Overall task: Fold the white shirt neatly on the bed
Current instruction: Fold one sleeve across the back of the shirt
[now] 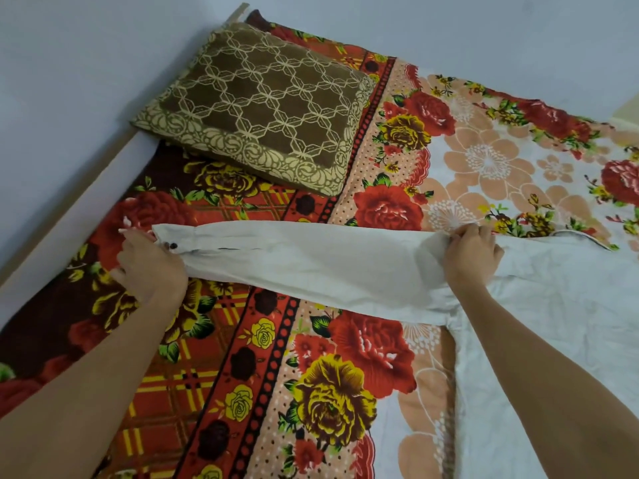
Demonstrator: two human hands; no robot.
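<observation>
The white shirt point(539, 305) lies flat on the right side of the bed point(262, 392), its body running toward the lower right. One long sleeve point(311, 264) stretches out to the left across the floral cover. My left hand point(152, 264) grips the buttoned cuff at the sleeve's far end. My right hand point(473, 254) pinches the fabric at the shoulder, where the sleeve meets the body. The collar edge shows just right of that hand.
A brown patterned pillow point(262, 108) sits at the head of the bed, above the sleeve. A pale wall point(69, 81) runs along the bed's left edge, with a narrow frame strip beside the mattress.
</observation>
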